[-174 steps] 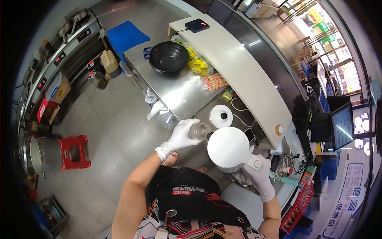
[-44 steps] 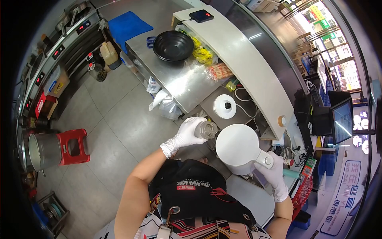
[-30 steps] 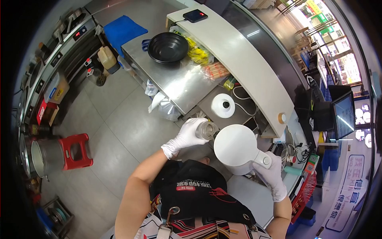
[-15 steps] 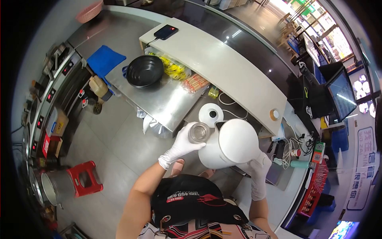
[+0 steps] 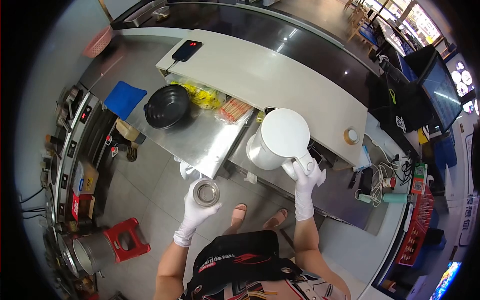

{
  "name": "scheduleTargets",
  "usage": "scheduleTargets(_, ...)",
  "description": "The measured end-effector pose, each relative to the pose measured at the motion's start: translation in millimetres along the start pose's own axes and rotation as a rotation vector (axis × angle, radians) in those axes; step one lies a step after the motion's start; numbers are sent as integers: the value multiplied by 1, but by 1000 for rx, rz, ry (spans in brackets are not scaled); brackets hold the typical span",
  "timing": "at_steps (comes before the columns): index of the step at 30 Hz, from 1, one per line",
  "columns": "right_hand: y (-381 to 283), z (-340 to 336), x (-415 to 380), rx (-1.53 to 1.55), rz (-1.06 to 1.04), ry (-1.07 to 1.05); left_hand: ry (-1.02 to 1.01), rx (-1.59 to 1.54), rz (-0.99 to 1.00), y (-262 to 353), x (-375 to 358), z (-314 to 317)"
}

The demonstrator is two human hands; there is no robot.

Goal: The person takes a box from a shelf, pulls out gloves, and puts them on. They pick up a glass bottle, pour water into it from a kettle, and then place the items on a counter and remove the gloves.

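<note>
My left hand (image 5: 196, 211), in a white glove, is wrapped round a clear glass (image 5: 206, 193) and holds it over the floor, left of the counter. The glass is seen from above and its contents cannot be made out. In a white glove too, my right hand (image 5: 304, 181) grips the handle of a large white pitcher (image 5: 283, 133). The pitcher has a flat white lid and stands upright at the near side of the white shelf. Glass and pitcher are apart.
A black bowl (image 5: 167, 106), yellow packets (image 5: 202, 96) and wrapped sticks (image 5: 234, 109) lie on the steel table (image 5: 200, 145). Tape (image 5: 351, 135) and a black device (image 5: 187, 50) rest on the white shelf (image 5: 260, 75). A red stool (image 5: 128, 240) stands on the floor at left.
The glass in my left hand has moved left and down, away from the pitcher. My right hand and the pitcher have shifted up, over the place where a round white item showed.
</note>
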State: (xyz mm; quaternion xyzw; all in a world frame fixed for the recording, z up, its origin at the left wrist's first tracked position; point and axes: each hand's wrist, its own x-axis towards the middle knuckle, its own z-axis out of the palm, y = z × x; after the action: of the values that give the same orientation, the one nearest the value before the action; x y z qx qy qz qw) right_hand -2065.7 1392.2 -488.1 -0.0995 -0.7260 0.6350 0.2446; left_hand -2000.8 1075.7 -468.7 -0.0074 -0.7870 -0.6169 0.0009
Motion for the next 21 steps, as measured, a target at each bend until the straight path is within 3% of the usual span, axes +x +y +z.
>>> scheduleTargets(7, 24, 20, 7, 123, 6, 70, 15, 1, -11, -1, -6, -1)
scheduleTargets(10, 24, 25, -2, -23, -122, -28, 12, -31, -18, 4, -4, 5)
scheduleTargets(13, 25, 20, -1, -23, -18, -27, -2, -16, 14, 10, -3, 10)
scheduleTargets(14, 24, 13, 2, -106, -71, -93, -8, 4, 39, 12, -3, 14)
scheduleTargets(15, 22, 3, 4, -199, 12, -246, -43, -6, 58, 14, -3, 19)
scheduleTargets(18, 11, -39, 25, -202, -302, -414, -109, 31, 97, 20, -6, 27)
scheduleTargets(19, 14, -56, 37, -165, -283, -383, -139, 26, 113, 22, -7, 31)
scheduleTargets(21, 14, -88, 65, -451, -252, -53, -228, -5, 62, 29, -10, 42)
